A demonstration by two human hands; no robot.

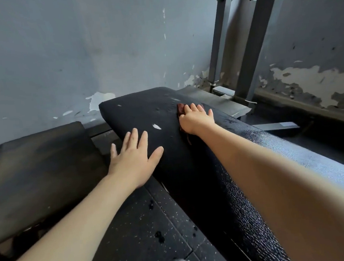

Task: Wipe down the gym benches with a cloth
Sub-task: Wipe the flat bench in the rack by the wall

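Head view: left hand [134, 162] splayed flat on bench [136, 110]; right hand [195, 119], grip apart, presses cloth [180, 107].

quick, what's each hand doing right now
left hand: open, flat on the bench
right hand: open, fingers pressing the cloth onto the bench

A black padded bench [190, 170] runs from 5 o'clock toward 12 o'clock, its surface dotted with droplets. The left hand [135, 158] lies flat on the bench's 9 o'clock edge, fingers [126, 140] spread. At 1 o'clock from it, the right hand [196, 118] presses a reddish-brown cloth [180, 108] onto the pad, and cloth shows past the fingertips and under the wrist. A second dark pad [40, 171] sits at 9 o'clock on the speckled floor [137, 225]. Grey metal uprights [256, 41] stand at 1 o'clock against a peeling wall [58, 57].
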